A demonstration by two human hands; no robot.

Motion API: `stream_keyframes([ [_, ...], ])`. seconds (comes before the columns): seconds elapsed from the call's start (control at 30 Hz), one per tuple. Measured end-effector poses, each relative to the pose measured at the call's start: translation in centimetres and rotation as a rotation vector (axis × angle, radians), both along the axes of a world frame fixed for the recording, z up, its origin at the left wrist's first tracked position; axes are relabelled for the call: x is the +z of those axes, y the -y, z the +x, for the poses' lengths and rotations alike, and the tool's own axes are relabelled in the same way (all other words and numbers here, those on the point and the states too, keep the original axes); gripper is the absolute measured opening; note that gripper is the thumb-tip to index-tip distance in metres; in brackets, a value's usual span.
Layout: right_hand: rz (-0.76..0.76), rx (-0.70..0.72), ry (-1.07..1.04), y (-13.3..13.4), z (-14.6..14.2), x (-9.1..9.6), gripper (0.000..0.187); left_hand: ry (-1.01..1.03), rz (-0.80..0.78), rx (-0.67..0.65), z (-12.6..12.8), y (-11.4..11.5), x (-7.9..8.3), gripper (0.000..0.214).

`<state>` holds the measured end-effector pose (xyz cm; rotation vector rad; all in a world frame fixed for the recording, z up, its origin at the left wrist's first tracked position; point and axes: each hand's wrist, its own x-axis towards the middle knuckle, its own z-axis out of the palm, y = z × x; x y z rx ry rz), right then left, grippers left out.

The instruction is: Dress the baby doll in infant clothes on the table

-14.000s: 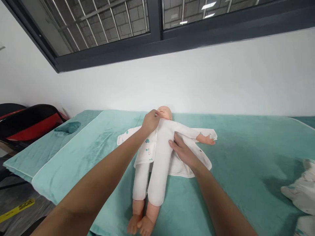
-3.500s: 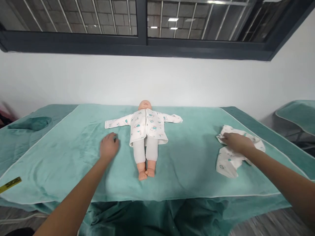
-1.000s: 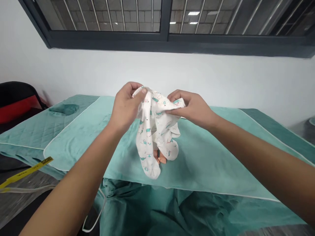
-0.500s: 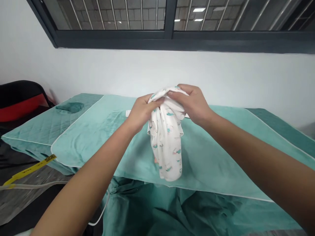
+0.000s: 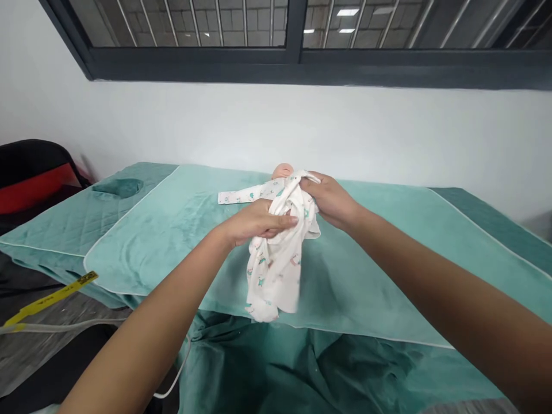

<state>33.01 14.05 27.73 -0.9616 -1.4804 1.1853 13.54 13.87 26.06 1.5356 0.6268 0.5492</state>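
Observation:
Both of my hands grip a white baby garment [image 5: 282, 270] with small teal and pink prints; its lower part hangs in loose folds. My left hand [image 5: 263, 221] is closed on its left side, thumb lying across the cloth. My right hand [image 5: 330, 195] pinches the upper right edge. Bunching hides the garment's exact cut. Behind it lies a doll [image 5: 282, 170], of which the top of the head shows. A matching printed sleeve [image 5: 237, 196] stretches out to the left from the doll; the rest of its body is hidden behind the garment and my hands.
A light teal sheet [image 5: 172, 230] covers a padded bed [image 5: 47, 230] with a face hole [image 5: 118, 188] at its left end. A white wall and barred window stand behind. At left are a black and red chair [image 5: 38, 184], a yellow strap [image 5: 52, 299] and a white cable [image 5: 176, 374].
My left hand has slid down the cloth, and my right hand has dropped slightly. The garment is lower and shifted left, uncovering the doll's head and left sleeve.

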Motion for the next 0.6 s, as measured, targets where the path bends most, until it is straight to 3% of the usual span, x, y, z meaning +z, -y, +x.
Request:
stream_keyframes([
  [0.07, -0.049, -0.037, -0.054, 0.2, -0.7, -0.5, 0.031, -0.010, 0.043, 0.005, 0.1, 0.2, -0.1, 0.035],
  [0.2, -0.071, -0.094, -0.151, -0.1, -1.5, -1.9, 0.035, -0.090, 0.082, 0.143, 1.0, 0.4, -1.0, 0.042],
  [0.33, -0.078, -0.102, -0.161, -0.3, -1.1, -3.3, 0.039, 0.267, -0.097, 0.335, 1.5, -0.4, -2.5, 0.042],
  [0.4, -0.064, -0.046, -0.060, 0.1, -0.9, -3.9, 0.041, 0.403, -0.102, 0.426, 1.6, -1.0, -3.1, 0.041],
  [0.53, -0.141, 0.213, 0.191, 1.0, -0.7, -4.7, 0.044, 0.392, -0.148, 0.503, 1.7, -1.2, -4.2, 0.037],
  [0.6, -0.179, 0.161, 0.171, 1.1, -0.7, -4.8, 0.041, 0.365, -0.192, 0.493, 1.4, -0.9, -4.7, 0.036],
])
